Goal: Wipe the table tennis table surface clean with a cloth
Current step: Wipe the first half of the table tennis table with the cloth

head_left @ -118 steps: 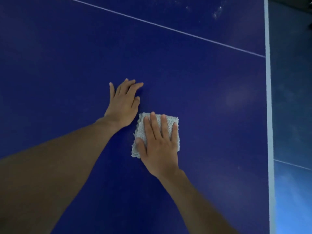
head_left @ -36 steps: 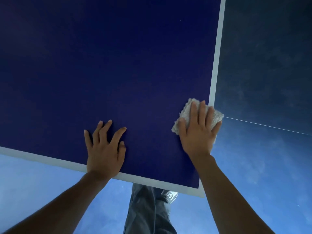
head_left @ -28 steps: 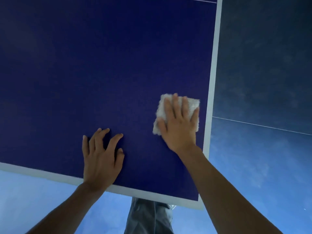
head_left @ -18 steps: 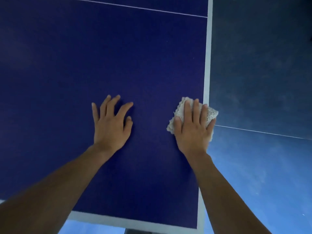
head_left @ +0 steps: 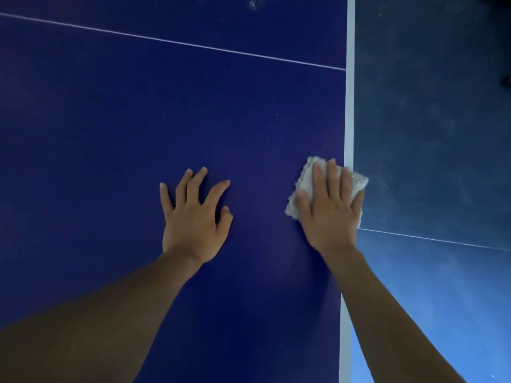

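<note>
The dark blue table tennis table (head_left: 138, 120) fills most of the view. A small pale grey cloth (head_left: 305, 178) lies folded at the table's right edge, one corner hanging over the white border stripe (head_left: 349, 106). My right hand (head_left: 330, 208) presses flat on the cloth with straight fingers. To its left, my left hand (head_left: 193, 214) rests palm down on the bare surface with fingers spread.
A thin white centre line (head_left: 171, 43) crosses the table at the top. Pale smudges (head_left: 253, 2) mark the far surface near the top edge. Blue floor (head_left: 431, 134) with a thin white line lies to the right of the table.
The view has shifted forward along the table; its near edge has dropped out of sight. My right hand stays on the cloth at the right border. My left hand keeps resting flat.
</note>
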